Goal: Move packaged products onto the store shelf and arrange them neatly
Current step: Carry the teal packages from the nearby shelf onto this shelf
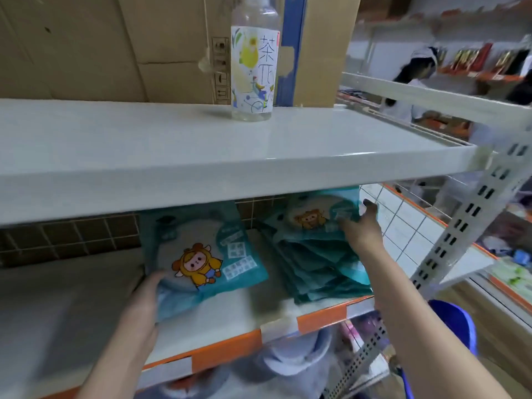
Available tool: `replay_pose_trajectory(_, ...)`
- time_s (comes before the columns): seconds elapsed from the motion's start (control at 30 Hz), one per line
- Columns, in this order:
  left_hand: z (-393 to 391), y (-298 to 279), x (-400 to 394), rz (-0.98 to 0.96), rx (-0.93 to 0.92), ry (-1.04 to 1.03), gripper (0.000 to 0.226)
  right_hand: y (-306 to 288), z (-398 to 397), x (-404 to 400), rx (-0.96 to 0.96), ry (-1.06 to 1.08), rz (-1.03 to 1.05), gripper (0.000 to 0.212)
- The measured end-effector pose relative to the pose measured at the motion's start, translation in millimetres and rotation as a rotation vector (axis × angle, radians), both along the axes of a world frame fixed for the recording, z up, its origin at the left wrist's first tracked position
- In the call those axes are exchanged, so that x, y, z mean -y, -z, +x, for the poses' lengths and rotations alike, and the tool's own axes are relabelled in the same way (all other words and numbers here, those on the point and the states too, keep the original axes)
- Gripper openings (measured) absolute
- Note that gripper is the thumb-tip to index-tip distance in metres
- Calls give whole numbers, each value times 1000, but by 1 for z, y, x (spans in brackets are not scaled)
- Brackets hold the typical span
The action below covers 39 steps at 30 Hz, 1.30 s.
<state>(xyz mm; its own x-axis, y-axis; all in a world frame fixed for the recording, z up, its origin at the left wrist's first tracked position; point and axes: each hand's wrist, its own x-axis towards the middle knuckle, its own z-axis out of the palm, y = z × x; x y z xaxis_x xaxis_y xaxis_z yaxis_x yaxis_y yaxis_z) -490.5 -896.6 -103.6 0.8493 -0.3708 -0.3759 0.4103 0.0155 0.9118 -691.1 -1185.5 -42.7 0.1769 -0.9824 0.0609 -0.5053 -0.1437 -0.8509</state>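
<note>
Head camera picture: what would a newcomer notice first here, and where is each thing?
The eye first meets the teal cartoon package that the left hand holds on the lower shelf. To its right, the right hand grips the top of a stack of teal packages on the same shelf. A clear tea bottle stands upright on the upper shelf.

Left hand grips a teal packet on the lower shelf; right hand holds the stacked packets. Bottle above.
</note>
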Motion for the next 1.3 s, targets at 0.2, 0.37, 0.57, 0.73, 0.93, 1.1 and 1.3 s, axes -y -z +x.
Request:
replay_pose_trajectory(0.2, -24, -30, 56, -69, 114, 1, 36, 22, -17, 24, -491, -60, -249, 32)
replay_pose_trajectory(0.37, -52, -70, 123, -129, 169, 166, 19, 31, -35, 35, -501, -96, -305, 32)
replay_pose_trajectory(0.57, -82, -78, 214, -62, 158, 325, 22, 42, -55, 38, -262, -217, -158, 35)
replay_pose_trajectory(0.73, -88, -49, 248, 298, 417, 495, 55, 38, -59, 36, -35, -158, -104, 41)
replay_pose_trajectory(0.93, -88, -50, 245, 476, 530, 657, 79, 38, -59, 29, 112, -40, -149, 68)
replay_pose_trajectory(1.1, -83, -50, 233, 313, 499, 600, 60, 32, -61, 22, 81, 5, -233, 55)
replay_pose_trajectory(1.3, -71, -52, 198, 218, 543, 403, 32, 20, -51, -4, -39, -79, -432, 32)
